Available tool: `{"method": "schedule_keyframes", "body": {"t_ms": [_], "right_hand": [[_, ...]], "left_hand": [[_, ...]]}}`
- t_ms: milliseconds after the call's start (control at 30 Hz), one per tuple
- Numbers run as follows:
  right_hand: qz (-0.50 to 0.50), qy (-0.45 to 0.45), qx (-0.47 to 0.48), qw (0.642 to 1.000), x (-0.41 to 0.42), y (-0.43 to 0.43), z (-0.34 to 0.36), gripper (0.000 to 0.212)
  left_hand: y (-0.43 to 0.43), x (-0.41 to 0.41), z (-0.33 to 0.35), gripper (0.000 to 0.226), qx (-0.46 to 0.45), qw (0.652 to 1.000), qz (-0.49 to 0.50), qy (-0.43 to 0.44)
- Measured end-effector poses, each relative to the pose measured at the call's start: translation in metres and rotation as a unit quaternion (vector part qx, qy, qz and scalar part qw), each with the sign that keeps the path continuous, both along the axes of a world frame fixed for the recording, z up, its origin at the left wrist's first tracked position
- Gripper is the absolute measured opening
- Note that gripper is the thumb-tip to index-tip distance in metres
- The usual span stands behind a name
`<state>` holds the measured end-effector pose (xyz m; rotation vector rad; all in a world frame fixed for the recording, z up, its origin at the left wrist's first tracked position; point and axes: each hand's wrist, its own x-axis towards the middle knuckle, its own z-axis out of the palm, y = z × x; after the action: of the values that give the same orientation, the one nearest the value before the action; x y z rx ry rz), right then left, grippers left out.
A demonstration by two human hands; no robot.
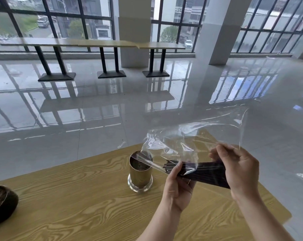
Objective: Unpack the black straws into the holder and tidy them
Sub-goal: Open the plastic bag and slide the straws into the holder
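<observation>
We face a bright hall with a glossy tiled floor (112,110) and tall windows (60,18). Before us lies a wood-grain worktop (77,197). The metal holder (140,173) stands upright on it. Just right of the holder we hold the black straws (204,173) in the air, almost level, partly inside a clear wrapper (190,136). The fingers of our left hand (177,188) clasp the bundle near its bare ends. Those of our right hand (241,169) are curled round the other end. A dark bowl (1,204) sits at the left edge.
</observation>
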<state>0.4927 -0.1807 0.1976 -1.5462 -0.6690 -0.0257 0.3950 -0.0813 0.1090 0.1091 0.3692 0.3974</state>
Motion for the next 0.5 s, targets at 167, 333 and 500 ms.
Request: {"method": "schedule_keyframes", "body": {"t_ms": [167,333,500], "right_hand": [[0.036,-0.045,-0.024,0.998,0.008,0.006,0.013,0.018],[0.046,-0.066,-0.074,0.994,0.012,0.019,0.022,0.012],[0.063,-0.077,-0.099,0.99,0.015,0.044,0.032,0.006]], "left_hand": [[-0.005,0.012,-0.004,0.015,-0.041,0.998,0.013,-0.042],[-0.002,0.019,-0.005,0.013,-0.082,0.994,0.035,-0.059],[0.007,0.02,-0.002,0.026,-0.074,0.995,0.048,-0.052]]}}
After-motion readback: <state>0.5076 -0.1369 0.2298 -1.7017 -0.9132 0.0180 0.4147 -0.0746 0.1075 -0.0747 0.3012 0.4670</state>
